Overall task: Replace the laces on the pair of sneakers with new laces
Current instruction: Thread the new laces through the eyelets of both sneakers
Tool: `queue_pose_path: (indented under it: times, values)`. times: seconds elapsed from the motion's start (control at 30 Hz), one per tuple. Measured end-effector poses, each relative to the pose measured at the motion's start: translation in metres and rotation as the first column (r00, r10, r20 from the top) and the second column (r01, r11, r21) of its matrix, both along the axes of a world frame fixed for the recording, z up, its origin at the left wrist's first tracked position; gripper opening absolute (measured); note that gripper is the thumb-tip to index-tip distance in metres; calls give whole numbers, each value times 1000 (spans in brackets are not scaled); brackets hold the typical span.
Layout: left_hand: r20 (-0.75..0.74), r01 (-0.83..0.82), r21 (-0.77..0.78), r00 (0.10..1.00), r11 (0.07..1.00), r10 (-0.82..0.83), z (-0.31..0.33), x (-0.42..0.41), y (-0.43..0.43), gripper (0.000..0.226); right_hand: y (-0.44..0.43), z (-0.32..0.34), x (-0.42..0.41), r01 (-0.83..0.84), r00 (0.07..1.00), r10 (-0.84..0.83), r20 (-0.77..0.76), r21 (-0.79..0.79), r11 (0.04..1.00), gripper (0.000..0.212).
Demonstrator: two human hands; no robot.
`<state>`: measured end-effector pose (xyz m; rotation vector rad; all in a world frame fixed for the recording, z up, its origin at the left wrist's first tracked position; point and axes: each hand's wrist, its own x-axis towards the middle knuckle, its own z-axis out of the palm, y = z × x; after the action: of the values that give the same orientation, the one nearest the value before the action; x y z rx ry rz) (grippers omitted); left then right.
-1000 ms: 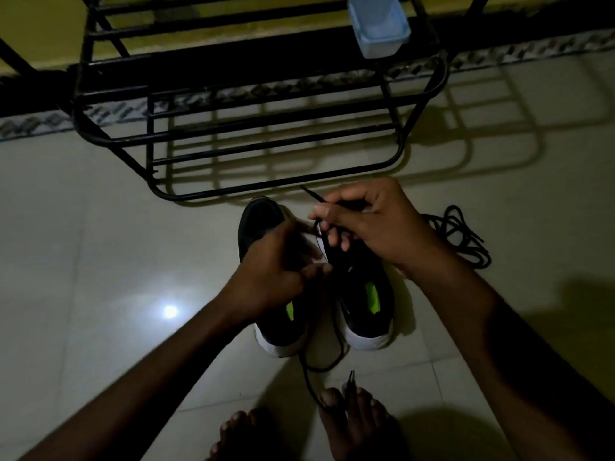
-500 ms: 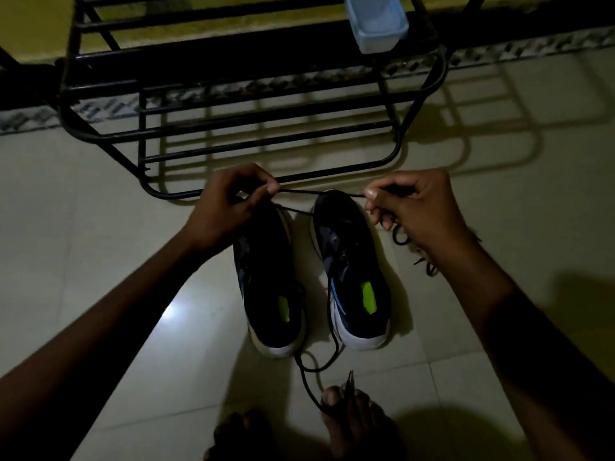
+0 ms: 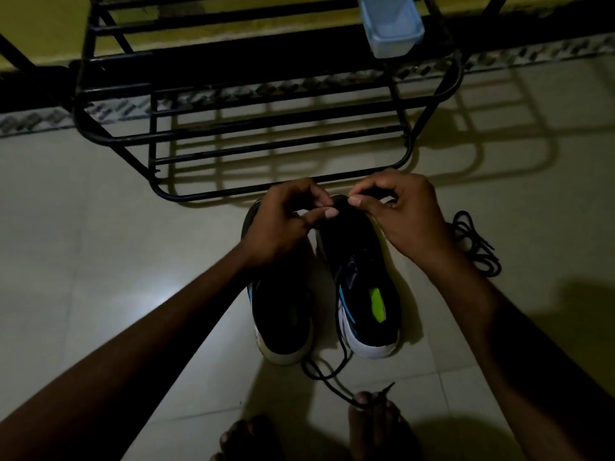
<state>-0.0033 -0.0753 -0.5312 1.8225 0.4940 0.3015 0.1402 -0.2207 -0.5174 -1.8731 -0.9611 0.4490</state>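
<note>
While pinching the lace (image 3: pixel 332 385) in left hand (image 3: pixel 283 224) and right hand (image 3: pixel 402 217) at twelve o'clock on the right sneaker (image 3: pixel 362 294), tail trailing toward six, needed to level both ends, taut, before threading eyelets.

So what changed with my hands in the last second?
The hands had pulled the lace out wide; now the left hand and right hand are back together over the right sneaker's toe, fingers pinching it. The left sneaker, loose laces and rack stayed put.
</note>
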Motion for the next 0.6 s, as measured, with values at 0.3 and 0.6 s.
queue_pose_path:
  times: [0.3, 0.6]
  values:
    - [1, -44, -59, 999, 997, 44, -10, -2, 3, 11, 6, -24, -6, 79, 980, -65, -189, 64, 995, 11]
    - [-246, 120, 223, 967, 967, -63, -29, -4, 18, 11, -6, -43, -11, 15, 999, -26, -29, -338, 941, 10]
